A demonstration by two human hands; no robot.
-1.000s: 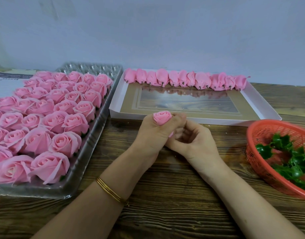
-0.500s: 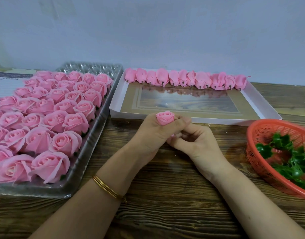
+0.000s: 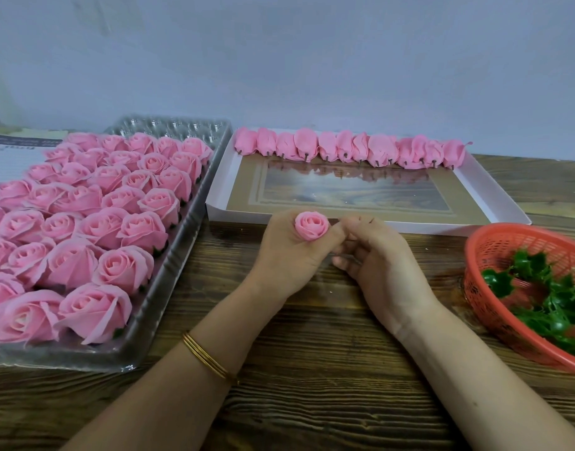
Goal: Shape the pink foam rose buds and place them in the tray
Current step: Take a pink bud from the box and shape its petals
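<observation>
Bench (image 3: 312, 402): dark grained wood, set against a plain pale wall (image 3: 279, 60). Rose bud (image 3: 311, 226): mid-bench, upright, gripped by my left hand (image 3: 292, 255). Right hand (image 3: 377, 262): fingers curled touching the left; what they hold I cannot tell. Clear tray (image 3: 169, 275), left edge, nearly full of roses. White tray (image 3: 494, 203), back edge, one row of buds. Red basket (image 3: 494, 255), right edge.

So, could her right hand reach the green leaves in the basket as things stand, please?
Probably yes: the right hand sits just left of the red basket, whose top is open, and only bare table lies between it and the green leaves.
</observation>
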